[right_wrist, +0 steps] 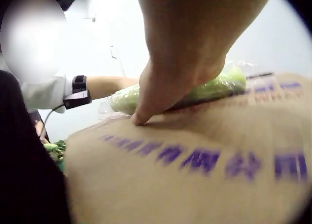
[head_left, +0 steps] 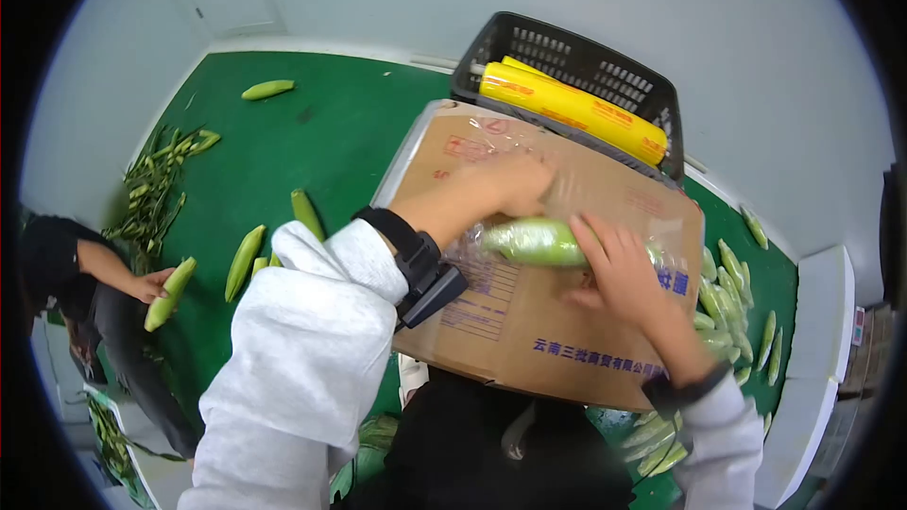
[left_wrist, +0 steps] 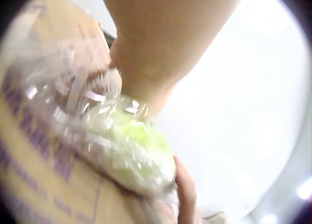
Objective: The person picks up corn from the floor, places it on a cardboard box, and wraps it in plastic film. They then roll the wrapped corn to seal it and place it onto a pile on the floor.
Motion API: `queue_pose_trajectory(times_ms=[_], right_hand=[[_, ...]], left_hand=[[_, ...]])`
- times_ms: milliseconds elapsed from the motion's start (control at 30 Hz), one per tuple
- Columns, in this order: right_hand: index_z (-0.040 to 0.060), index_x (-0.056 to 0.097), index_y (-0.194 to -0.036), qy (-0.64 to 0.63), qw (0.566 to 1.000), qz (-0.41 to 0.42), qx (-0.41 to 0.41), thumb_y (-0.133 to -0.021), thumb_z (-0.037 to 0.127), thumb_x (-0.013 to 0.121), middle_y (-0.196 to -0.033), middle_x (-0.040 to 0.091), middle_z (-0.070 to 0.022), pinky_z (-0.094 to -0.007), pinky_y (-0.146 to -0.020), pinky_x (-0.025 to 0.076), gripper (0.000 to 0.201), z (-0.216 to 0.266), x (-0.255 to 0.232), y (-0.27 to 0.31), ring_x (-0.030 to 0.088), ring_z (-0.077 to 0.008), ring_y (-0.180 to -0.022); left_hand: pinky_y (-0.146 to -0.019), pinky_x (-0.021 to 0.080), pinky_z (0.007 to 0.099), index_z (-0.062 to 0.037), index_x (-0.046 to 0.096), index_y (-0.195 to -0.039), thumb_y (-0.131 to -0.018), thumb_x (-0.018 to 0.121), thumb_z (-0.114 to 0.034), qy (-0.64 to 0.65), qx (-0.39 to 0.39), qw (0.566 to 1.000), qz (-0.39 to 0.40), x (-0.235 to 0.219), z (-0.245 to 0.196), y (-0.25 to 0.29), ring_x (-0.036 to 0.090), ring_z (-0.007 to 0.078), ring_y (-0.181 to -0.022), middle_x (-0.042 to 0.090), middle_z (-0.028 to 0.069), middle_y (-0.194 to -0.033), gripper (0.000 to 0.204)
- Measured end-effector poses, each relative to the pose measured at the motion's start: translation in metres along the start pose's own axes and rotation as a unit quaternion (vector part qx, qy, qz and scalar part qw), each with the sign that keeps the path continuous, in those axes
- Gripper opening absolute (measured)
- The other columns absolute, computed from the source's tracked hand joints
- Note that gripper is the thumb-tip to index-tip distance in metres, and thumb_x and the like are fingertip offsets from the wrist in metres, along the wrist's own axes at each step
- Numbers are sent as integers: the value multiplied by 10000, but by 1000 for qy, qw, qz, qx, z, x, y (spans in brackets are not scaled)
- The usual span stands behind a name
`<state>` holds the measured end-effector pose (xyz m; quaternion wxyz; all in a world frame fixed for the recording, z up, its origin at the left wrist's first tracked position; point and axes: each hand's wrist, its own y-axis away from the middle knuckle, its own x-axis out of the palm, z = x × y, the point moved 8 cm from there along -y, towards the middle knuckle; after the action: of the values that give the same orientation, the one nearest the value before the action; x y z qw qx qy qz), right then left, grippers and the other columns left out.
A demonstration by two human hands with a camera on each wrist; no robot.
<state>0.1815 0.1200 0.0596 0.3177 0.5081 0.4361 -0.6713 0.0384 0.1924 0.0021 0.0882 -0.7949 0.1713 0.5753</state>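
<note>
A green ear of corn, wrapped in clear plastic film, lies on top of a cardboard box. My right hand grips its right part, fingers over the top and thumb on the near side. In the right wrist view that thumb reaches down to the cardboard beside the corn. Just beyond the corn's left part is my left hand, blurred, at the loose film. Crumpled film spreads beside the left hand in the left wrist view; I cannot tell whether its fingers pinch it.
Behind the box stands a black crate with yellow film rolls. Wrapped corn lies on the green floor at right, unwrapped ears and a husk pile at left. Another person at far left holds an ear.
</note>
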Motion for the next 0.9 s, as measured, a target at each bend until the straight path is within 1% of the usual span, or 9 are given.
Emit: queue_pose_trajectory(times_ms=[200,367,433,533,600,667,700,767,900], right_hand=[[82,530,-1053,-32,996,80,18,-662,445,763,-897,624,-121,-412,-624,507,583,9,17,-3,637,-311,-803],[82,567,-1109,-213,956,187,-77,-669,426,757,-862,626,-110,-395,-652,515,590,65,-26,79,638,-308,-809],[68,585,-1175,-248,903,349,31,-677,417,785,-958,654,-118,-383,-769,516,640,77,-29,112,636,-315,-895],[49,556,-1203,-326,895,266,147,-744,436,741,-993,655,-123,-359,-741,528,627,53,-24,170,653,-275,-836],[36,534,-1210,-478,811,114,319,-789,441,707,-984,646,-150,-371,-642,541,609,37,-10,177,653,-249,-718],[33,506,-1216,-683,546,29,483,-843,475,621,-899,637,-174,-375,-497,518,589,35,13,191,623,-269,-570],[37,490,-1215,-730,495,59,467,-837,541,585,-822,620,-182,-374,-460,499,637,45,18,179,610,-280,-540],[37,460,-1217,-831,392,103,381,-854,614,503,-711,585,-196,-370,-413,470,683,60,-4,131,578,-298,-485],[26,409,-1254,-976,102,156,116,-943,582,339,-611,530,-228,-363,-373,429,641,115,-39,62,508,-313,-405]], left_hand=[[-983,424,432,60,544,-1184,-733,752,-281,-62,-21,977,201,8,-1,-21,510,393,-1170,500,256,-1283,603],[-995,413,448,-23,573,-1224,-758,731,-304,-45,16,996,76,-2,1,-5,493,400,-1187,482,246,-1312,567],[-1009,397,460,-52,572,-1246,-790,701,-302,4,28,999,-39,-17,-6,3,477,401,-1200,462,241,-1337,535],[-1019,385,471,-75,572,-1261,-871,613,-270,126,28,958,-256,-29,-32,52,456,399,-1220,430,232,-1380,438],[-1004,399,469,-91,576,-1254,-860,610,-221,167,106,930,-310,-40,-95,90,459,389,-1232,441,219,-1379,416],[-1033,365,480,-109,566,-1260,-819,621,-159,350,175,886,-248,-47,-150,115,421,354,-1284,394,187,-1427,447],[-1047,351,469,-98,546,-1277,-813,616,-137,146,310,875,-341,-56,-179,135,418,327,-1294,379,175,-1441,471],[-1073,329,434,-87,506,-1310,-835,589,-115,250,257,808,-467,-86,-155,131,415,273,-1303,359,174,-1458,483],[-939,439,396,-108,455,-1320,-877,540,-102,741,226,553,-306,-121,-155,110,543,218,-1098,502,152,-1270,452]])
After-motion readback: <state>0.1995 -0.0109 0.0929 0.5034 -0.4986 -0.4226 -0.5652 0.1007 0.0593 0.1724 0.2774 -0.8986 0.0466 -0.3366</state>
